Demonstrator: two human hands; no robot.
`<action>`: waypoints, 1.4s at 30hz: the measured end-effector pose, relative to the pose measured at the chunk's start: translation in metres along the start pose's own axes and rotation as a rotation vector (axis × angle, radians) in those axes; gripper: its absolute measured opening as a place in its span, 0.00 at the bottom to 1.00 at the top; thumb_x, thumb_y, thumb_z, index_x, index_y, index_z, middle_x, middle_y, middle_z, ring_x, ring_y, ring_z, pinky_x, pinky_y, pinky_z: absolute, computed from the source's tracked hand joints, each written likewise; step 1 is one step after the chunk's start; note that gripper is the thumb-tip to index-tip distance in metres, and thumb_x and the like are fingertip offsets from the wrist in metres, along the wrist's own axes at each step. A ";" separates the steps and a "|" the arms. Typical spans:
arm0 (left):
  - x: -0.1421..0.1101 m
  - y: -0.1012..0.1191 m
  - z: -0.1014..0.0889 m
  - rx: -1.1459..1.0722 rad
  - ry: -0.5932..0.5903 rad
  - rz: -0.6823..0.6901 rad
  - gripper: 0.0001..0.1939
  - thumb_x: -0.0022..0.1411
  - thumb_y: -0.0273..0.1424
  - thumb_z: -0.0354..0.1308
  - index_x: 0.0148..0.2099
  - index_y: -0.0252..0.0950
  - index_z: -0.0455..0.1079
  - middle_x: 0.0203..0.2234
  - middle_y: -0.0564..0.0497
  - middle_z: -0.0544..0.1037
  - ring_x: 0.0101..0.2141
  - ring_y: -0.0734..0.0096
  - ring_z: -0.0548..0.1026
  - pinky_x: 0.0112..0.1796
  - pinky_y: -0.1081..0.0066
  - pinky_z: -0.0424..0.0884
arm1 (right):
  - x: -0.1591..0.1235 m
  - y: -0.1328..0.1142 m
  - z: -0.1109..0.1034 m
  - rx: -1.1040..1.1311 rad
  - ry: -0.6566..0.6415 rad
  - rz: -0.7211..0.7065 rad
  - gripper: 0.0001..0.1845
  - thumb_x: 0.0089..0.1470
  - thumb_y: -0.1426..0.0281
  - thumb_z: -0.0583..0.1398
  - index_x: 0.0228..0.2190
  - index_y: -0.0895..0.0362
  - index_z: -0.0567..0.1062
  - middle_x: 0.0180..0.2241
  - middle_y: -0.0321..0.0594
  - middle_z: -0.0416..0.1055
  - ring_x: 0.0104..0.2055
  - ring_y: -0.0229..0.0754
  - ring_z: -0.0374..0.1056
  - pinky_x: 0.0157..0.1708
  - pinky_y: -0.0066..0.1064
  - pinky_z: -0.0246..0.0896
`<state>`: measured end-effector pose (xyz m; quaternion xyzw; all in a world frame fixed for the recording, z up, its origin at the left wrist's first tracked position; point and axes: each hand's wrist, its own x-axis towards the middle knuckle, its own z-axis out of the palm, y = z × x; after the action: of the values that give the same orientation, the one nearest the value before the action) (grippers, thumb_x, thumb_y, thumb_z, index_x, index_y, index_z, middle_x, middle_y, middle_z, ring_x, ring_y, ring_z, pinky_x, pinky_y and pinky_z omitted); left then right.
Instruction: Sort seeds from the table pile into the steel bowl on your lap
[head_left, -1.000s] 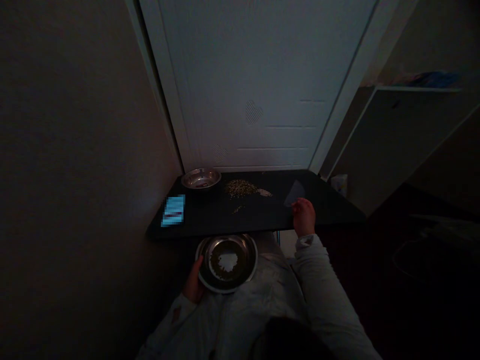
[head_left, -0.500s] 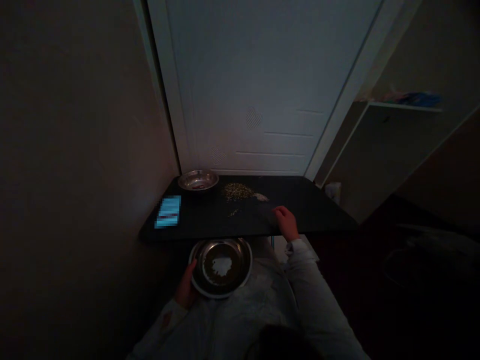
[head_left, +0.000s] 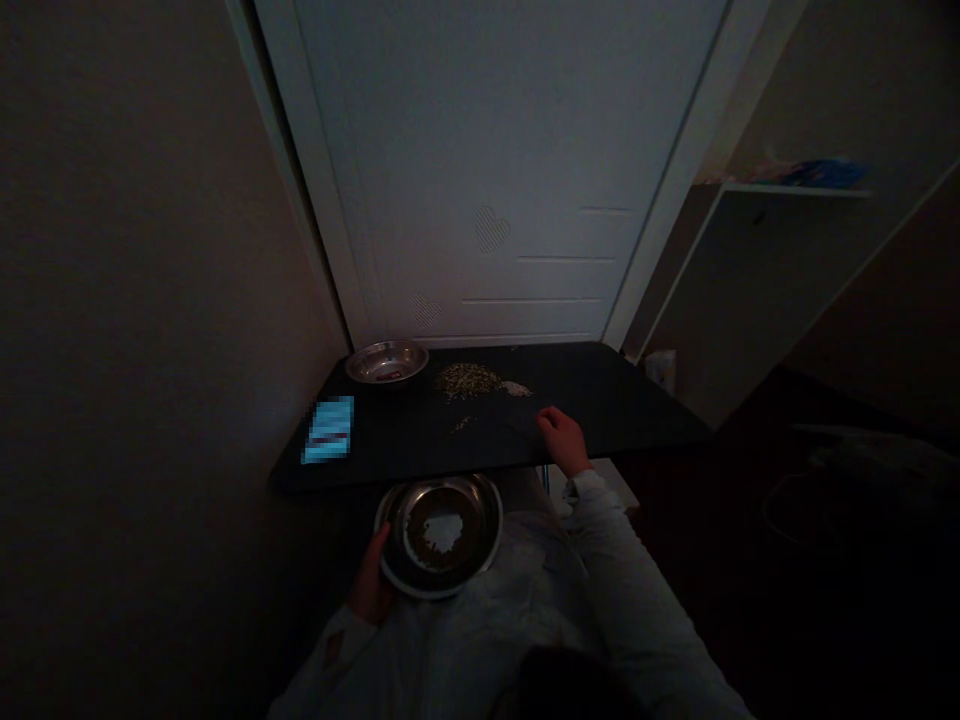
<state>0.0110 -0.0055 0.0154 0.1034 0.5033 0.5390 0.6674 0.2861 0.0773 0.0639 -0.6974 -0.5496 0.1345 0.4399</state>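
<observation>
My left hand (head_left: 373, 580) grips the left rim of a shiny metal bowl (head_left: 489, 560) at my lap, just below the table edge. Inside this bowl, small dark grains ring a pale patch. My right hand (head_left: 561, 440) is closed above the right front part of the dark table (head_left: 405, 450). Its fingers pinch a thin translucent plastic sheet, which barely shows in the dim light. Ahead and to the left of that hand lies a heap of mixed grains (head_left: 469, 379), with a small pile of pale grains (head_left: 516, 388) beside it. A few loose grains (head_left: 463, 424) lie nearer me.
A second metal bowl (head_left: 388, 363) stands at the table's back left corner, with a small reddish thing in it. In front of it lies a blurred-out light blue item (head_left: 328, 430). A white door (head_left: 480, 150) rises behind the table; a cabinet (head_left: 750, 290) stands to the right.
My right hand has moved left and nearer the pale grains, and the plastic sheet in it has gone from plainly visible to barely visible. My left hand still grips the lap bowl. The view has shifted slightly.
</observation>
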 end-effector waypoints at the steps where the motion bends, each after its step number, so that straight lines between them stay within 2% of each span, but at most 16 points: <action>1: -0.001 0.000 0.001 0.001 0.007 0.000 0.09 0.52 0.29 0.48 0.31 0.36 0.69 0.28 0.49 0.77 0.49 0.67 0.61 0.50 0.67 0.52 | 0.000 0.000 0.000 0.002 0.000 -0.004 0.11 0.42 0.65 0.49 0.23 0.55 0.68 0.20 0.34 0.65 0.25 0.36 0.59 0.26 0.26 0.49; 7: -0.003 -0.001 0.003 0.017 0.005 0.006 0.10 0.53 0.30 0.47 0.33 0.37 0.69 0.27 0.51 0.77 0.45 0.66 0.66 0.48 0.65 0.56 | 0.000 0.002 -0.001 0.021 0.008 -0.016 0.10 0.42 0.66 0.49 0.22 0.54 0.69 0.21 0.34 0.66 0.26 0.36 0.58 0.26 0.26 0.49; 11: -0.003 -0.001 0.003 0.002 -0.005 -0.026 0.11 0.53 0.31 0.47 0.32 0.36 0.69 0.27 0.50 0.77 0.46 0.65 0.65 0.49 0.65 0.56 | 0.000 0.002 -0.001 -0.005 -0.010 -0.011 0.11 0.42 0.65 0.49 0.23 0.55 0.69 0.21 0.34 0.65 0.26 0.36 0.59 0.26 0.26 0.49; 18: 0.004 -0.003 -0.003 0.040 -0.026 0.000 0.11 0.52 0.31 0.48 0.36 0.36 0.69 0.30 0.48 0.77 0.47 0.65 0.63 0.49 0.65 0.55 | 0.001 0.002 0.000 0.014 -0.027 -0.009 0.11 0.42 0.65 0.49 0.23 0.55 0.69 0.22 0.34 0.66 0.26 0.36 0.59 0.26 0.26 0.48; 22: 0.004 -0.002 -0.001 0.020 -0.063 -0.033 0.11 0.52 0.32 0.48 0.33 0.35 0.70 0.30 0.48 0.77 0.45 0.63 0.66 0.48 0.64 0.57 | 0.001 -0.005 0.008 0.077 -0.101 -0.027 0.11 0.42 0.64 0.50 0.22 0.55 0.69 0.22 0.33 0.66 0.26 0.36 0.59 0.26 0.25 0.49; 27: 0.006 -0.004 0.002 -0.008 -0.075 -0.003 0.11 0.52 0.31 0.48 0.33 0.36 0.70 0.29 0.50 0.77 0.44 0.65 0.67 0.48 0.65 0.57 | 0.002 -0.019 0.022 0.114 -0.230 -0.122 0.11 0.42 0.66 0.49 0.24 0.56 0.70 0.24 0.33 0.67 0.28 0.35 0.60 0.28 0.25 0.50; 32: 0.004 -0.003 0.004 0.023 -0.016 -0.023 0.11 0.52 0.31 0.47 0.34 0.35 0.70 0.28 0.48 0.77 0.45 0.65 0.66 0.48 0.65 0.56 | 0.003 -0.025 0.029 0.071 -0.265 -0.174 0.11 0.43 0.67 0.49 0.24 0.56 0.70 0.25 0.34 0.68 0.29 0.36 0.60 0.29 0.25 0.51; 35: 0.002 -0.003 0.005 0.024 -0.047 -0.054 0.12 0.52 0.32 0.46 0.34 0.34 0.70 0.29 0.47 0.77 0.45 0.62 0.66 0.48 0.64 0.57 | 0.002 -0.027 0.032 0.055 -0.307 -0.204 0.11 0.43 0.68 0.49 0.25 0.56 0.70 0.26 0.34 0.68 0.29 0.35 0.60 0.30 0.25 0.51; 39: 0.002 -0.004 0.004 0.032 -0.033 0.004 0.12 0.52 0.31 0.47 0.37 0.37 0.69 0.30 0.50 0.77 0.46 0.65 0.65 0.48 0.65 0.56 | 0.002 -0.033 0.037 0.062 -0.391 -0.259 0.11 0.44 0.69 0.49 0.27 0.56 0.70 0.26 0.34 0.68 0.28 0.35 0.60 0.29 0.25 0.51; 42: 0.002 -0.004 0.006 0.031 -0.044 -0.028 0.12 0.52 0.32 0.47 0.35 0.35 0.69 0.30 0.48 0.77 0.46 0.64 0.65 0.48 0.65 0.57 | 0.003 -0.038 0.043 0.048 -0.414 -0.269 0.11 0.44 0.69 0.49 0.27 0.57 0.70 0.25 0.34 0.68 0.28 0.34 0.60 0.29 0.25 0.51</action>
<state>0.0175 -0.0030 0.0146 0.1188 0.4980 0.5194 0.6841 0.2338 0.0998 0.0691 -0.5651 -0.7125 0.2277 0.3482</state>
